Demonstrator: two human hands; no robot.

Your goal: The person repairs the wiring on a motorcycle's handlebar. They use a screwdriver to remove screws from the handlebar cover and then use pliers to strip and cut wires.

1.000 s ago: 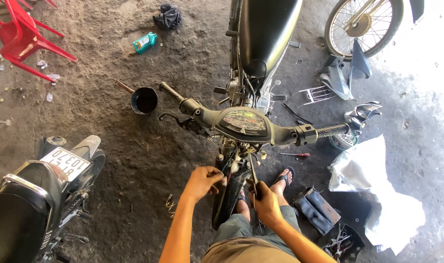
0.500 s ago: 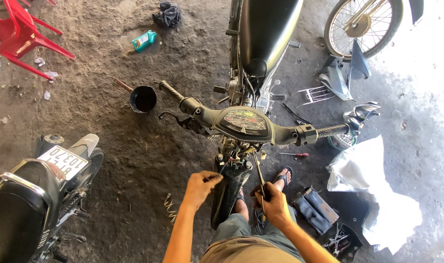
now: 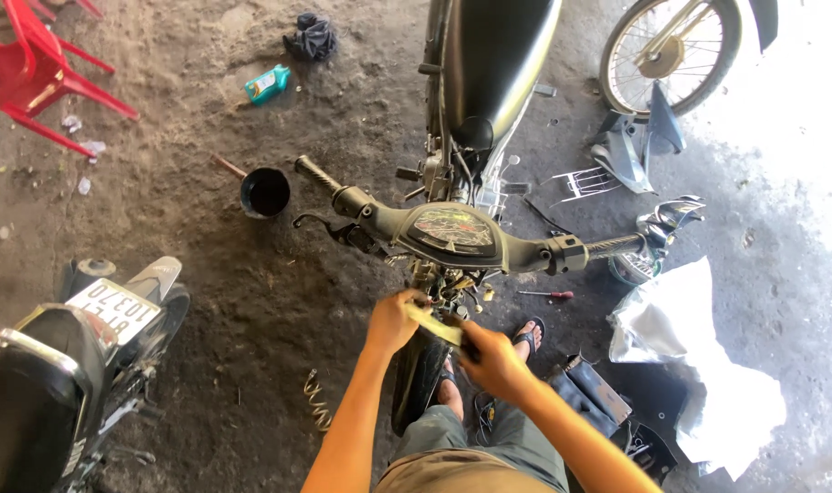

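Dusty, oil-stained concrete floor [image 3: 251, 301] spreads under a stripped motorcycle [image 3: 489, 82] that stands in the middle, its dark seat running toward the far edge and its handlebar [image 3: 452, 233] with the instrument panel lying across the view. Both hands meet just below that handlebar, at the steering column above the front wheel [image 3: 416, 383]. The left hand [image 3: 393, 321] is closed around one end of a pale yellowish strip [image 3: 434, 324], and the right hand [image 3: 493, 361] grips its other end, so the strip runs slantwise between them; what exactly the strip is cannot be told. A sandalled foot [image 3: 527, 336] rests on the floor just beside the right hand.

Near the left grip sits a black round pot [image 3: 265, 193]. Farther off toward the far left corner stand a red plastic chair [image 3: 32, 73], a green bottle [image 3: 267, 84] lying on its side and a dark crumpled rag [image 3: 313, 38]. A second motorcycle [image 3: 60, 356] with a number plate stands at the near left edge. A coiled spring [image 3: 318, 402] lies close to the front wheel. On the right, a red-handled screwdriver [image 3: 548, 295], grey body panels [image 3: 639, 141], a spoked wheel [image 3: 671, 46] and white sheeting [image 3: 699, 365] are scattered.
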